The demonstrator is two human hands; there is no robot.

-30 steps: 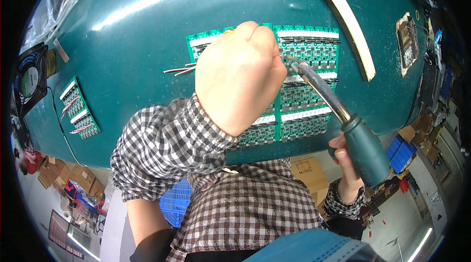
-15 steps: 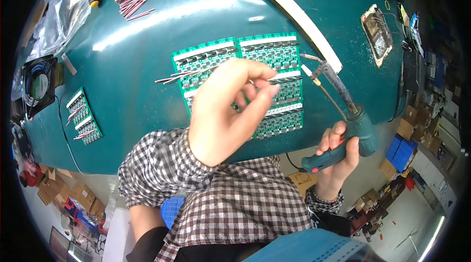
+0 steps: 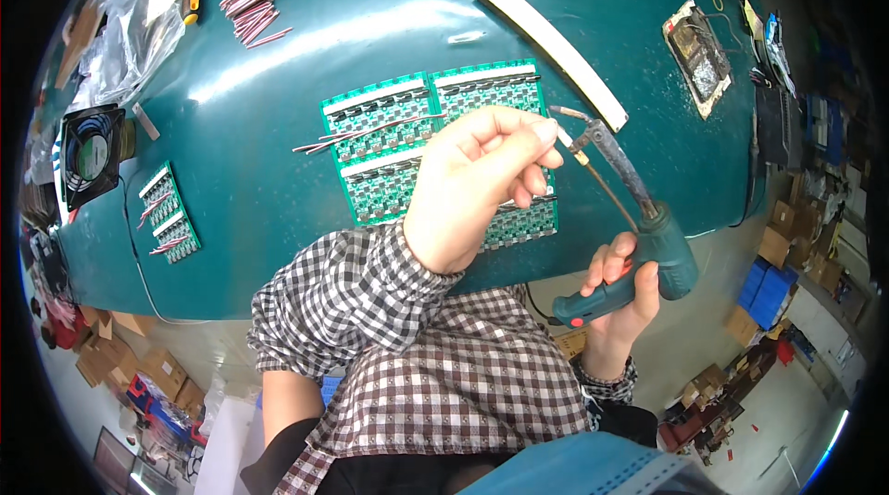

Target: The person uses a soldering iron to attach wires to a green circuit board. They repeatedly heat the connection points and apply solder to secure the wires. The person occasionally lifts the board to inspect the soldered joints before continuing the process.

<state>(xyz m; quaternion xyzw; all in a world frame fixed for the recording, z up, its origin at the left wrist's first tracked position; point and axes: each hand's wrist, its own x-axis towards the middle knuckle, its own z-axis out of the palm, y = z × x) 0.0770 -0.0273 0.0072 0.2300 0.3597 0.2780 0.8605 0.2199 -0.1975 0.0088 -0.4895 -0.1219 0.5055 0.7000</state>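
Note:
My right hand (image 3: 622, 296) grips the dark green handle of a soldering gun (image 3: 669, 254). Its metal barrel and thin feed tube slant up and left to the tip. Close to that tip is my left hand (image 3: 491, 171), thumb and forefinger pinched together; what they hold, if anything, is too small to make out. Beneath the left hand lie green circuit boards (image 3: 384, 189) with white strips and black parts, partly hidden by the hand. A few thin red, white and dark wires (image 3: 347, 136) stretch across the left boards and past their edge.
Farther off lie a bundle of red and white wires (image 3: 250, 9), a screwdriver (image 3: 191, 0) and a long pale bar (image 3: 556, 50). A dirty soldering tray (image 3: 699, 60) sits far right. At left are a small fan (image 3: 93, 154) and a smaller wired board (image 3: 169, 215).
My left hand has moved right, up to the soldering gun's tip, and its thumb and forefinger have come together. The soldering gun stays in my right hand. The whole view has shifted slightly.

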